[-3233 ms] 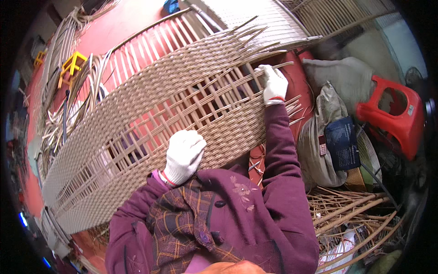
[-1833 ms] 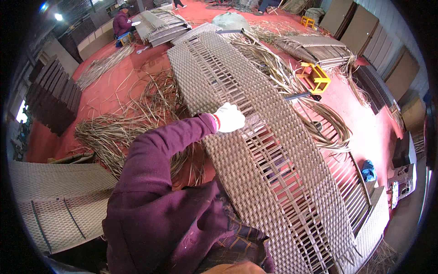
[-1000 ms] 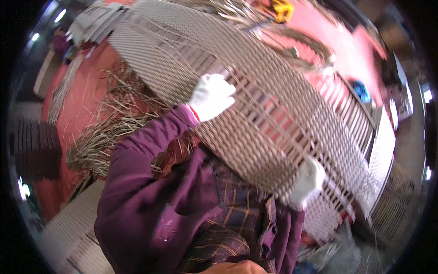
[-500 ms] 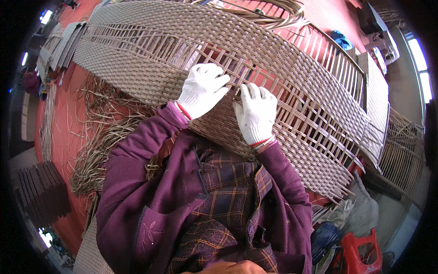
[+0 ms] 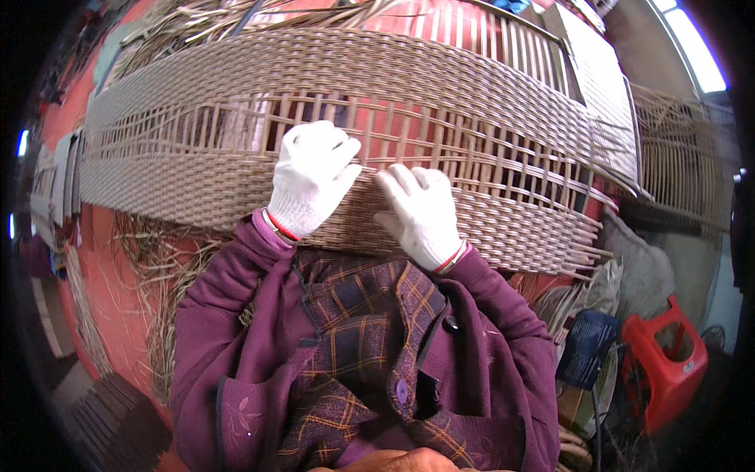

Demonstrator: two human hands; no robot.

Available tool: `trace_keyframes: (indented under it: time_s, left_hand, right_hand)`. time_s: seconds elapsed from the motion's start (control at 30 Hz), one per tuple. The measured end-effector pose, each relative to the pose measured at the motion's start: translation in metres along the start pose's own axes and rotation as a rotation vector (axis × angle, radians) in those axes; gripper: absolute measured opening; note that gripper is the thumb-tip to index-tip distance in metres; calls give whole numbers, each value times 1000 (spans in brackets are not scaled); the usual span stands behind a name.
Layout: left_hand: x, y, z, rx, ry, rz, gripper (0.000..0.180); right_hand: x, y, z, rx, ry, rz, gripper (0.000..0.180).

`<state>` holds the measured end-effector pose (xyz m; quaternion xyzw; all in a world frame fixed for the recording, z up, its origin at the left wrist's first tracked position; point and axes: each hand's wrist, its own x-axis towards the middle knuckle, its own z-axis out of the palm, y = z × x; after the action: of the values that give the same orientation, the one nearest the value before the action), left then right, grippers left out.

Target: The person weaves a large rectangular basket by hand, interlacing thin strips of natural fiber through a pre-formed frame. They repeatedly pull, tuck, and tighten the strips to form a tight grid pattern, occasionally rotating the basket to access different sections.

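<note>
Both gloved hands pressing flat on woven panel (image 5: 440, 228) lying across lap: L hand (image 5: 311, 177) w/ fingers curling into open slats, R hand (image 5: 423, 212) spread wide, gripping nothing, prob. steadying weave.

One dark blue, flat, roughly rectangular package (image 5: 586, 350), possibly a bag or folder, leans at lower right beside the red plastic stool (image 5: 664, 370).

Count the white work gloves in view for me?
2. The left hand wears one, pressed on the woven panel at its open slats; the right hand wears the other, flat on the panel's tight lower weave. None seem hidden.
</note>
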<state>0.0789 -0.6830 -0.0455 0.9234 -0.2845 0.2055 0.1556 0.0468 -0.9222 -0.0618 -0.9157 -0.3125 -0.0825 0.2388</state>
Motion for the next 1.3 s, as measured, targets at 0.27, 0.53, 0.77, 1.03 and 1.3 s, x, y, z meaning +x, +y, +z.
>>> trace_keyframes:
  time_s: [0.27,0.53,0.77,1.03,1.3]
  left_hand:
    - [56,60,64,-214,-187,146,33]
    - [74,90,59,-166,-225,260,32]
    - [97,138,101,-144,-394,292,47]
    - [130,174,134,-184,-271,366,41]
    - [121,207,147,-457,-257,458,36]
  right_hand:
    - [-28,55,-31,-143,136,254,59]
    - [-79,82,-57,-255,255,271,56]
    - [-109,91,-61,-241,231,208,61]
    - [-134,156,-89,-469,232,304,59]
    - [-175,142,-99,-382,322,329,62]
